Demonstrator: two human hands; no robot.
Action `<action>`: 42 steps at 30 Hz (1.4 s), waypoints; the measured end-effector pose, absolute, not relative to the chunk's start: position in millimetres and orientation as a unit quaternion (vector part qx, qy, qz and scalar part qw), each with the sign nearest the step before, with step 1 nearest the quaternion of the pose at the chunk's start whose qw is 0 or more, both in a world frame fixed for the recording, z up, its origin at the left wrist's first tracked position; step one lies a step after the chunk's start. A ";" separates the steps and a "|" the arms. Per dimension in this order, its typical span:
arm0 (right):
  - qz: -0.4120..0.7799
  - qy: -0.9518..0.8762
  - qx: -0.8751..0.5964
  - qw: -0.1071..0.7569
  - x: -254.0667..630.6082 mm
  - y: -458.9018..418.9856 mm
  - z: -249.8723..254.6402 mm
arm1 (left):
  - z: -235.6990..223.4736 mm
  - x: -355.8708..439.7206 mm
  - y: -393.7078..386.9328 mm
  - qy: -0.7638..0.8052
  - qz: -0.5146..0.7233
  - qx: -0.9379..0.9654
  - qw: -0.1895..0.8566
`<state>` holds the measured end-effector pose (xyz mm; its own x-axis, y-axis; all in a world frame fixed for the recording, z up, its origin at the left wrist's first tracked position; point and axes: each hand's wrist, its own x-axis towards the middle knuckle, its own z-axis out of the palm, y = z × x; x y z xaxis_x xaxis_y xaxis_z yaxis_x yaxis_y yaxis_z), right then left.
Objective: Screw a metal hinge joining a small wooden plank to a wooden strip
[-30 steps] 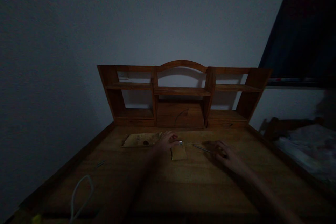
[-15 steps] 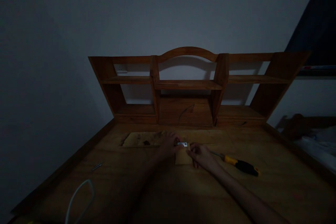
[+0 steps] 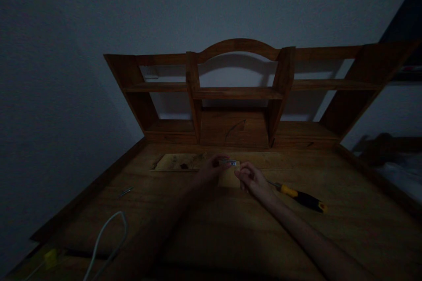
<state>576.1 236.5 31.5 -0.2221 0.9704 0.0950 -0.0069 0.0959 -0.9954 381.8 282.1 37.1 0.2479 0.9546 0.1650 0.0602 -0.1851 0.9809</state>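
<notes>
A small shiny metal plate [image 3: 232, 163] lies at the far edge of a pale wooden block [image 3: 228, 179] on the desk. Fingers of my left hand [image 3: 211, 168] are closed on the plate's left end. To the right, my right hand [image 3: 253, 179] has its thumb and fingertips pinched together at the block's right corner, beside the plate; anything between them is too small and dark to make out. A screwdriver with a yellow and black handle [image 3: 308, 200] lies just right of that hand, its shaft end partly hidden by it.
Behind the hands lies a flat pale board [image 3: 174, 162], with a wooden shelf unit [image 3: 237, 93] standing along the wall. A small metal piece [image 3: 126, 191] and a looped white cable [image 3: 99, 239] are at left. Something yellow [image 3: 50, 259] sits at the near left corner.
My view has tipped downward, so shelf and desk appear higher. The metal plate shows a narrower bright face than before. Both hands stay at the wooden block.
</notes>
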 end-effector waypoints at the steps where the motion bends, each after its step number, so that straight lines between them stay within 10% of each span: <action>1: 0.519 -0.576 -0.415 0.475 576.9 237.3 32.0 | 37.1 384.2 280.9 0.413 0.476 0.586 0.509; 9: 0.497 -0.586 -0.417 0.486 582.0 246.2 27.3 | 33.5 385.0 271.6 0.399 0.407 0.518 0.638; 16: 0.076 -0.752 -0.464 0.463 593.6 237.4 46.3 | 30.5 400.2 260.8 0.482 0.456 0.634 0.397; 42: -0.046 -0.827 -0.428 0.361 584.1 231.0 49.2 | 43.2 406.7 228.8 0.475 0.356 0.802 0.063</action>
